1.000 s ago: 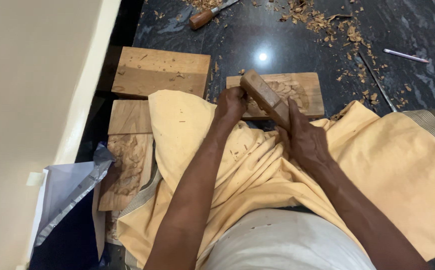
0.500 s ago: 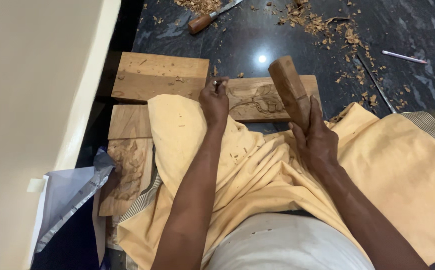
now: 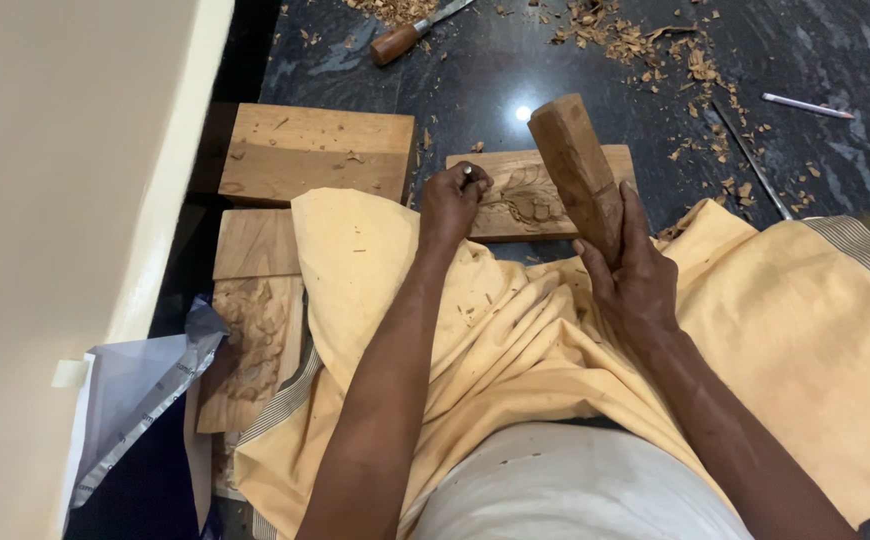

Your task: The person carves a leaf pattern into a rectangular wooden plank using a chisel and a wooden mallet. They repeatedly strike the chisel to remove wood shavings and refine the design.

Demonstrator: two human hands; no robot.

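My left hand (image 3: 452,201) is closed around a thin metal chisel (image 3: 468,172), only its top end showing, set against the left part of a carved wooden panel (image 3: 530,198) on the dark floor. My right hand (image 3: 633,272) grips a wooden mallet (image 3: 577,172) by its lower end, held upright and raised just right of the carving. A yellow cloth (image 3: 555,330) covers my lap and overlaps the panel's near edge.
A plain wooden board (image 3: 315,152) lies to the left, with a carved board (image 3: 253,335) and another plank (image 3: 255,243) nearer me. A wooden-handled chisel (image 3: 410,33), wood chips (image 3: 645,45), a pen (image 3: 807,105) and a thin rod (image 3: 750,158) lie on the floor. A pale wall (image 3: 65,200) stands left.
The mallet lay low against my left hand a second ago; my right hand has lifted it up and to the right. My left hand stays on the chisel at the carving.
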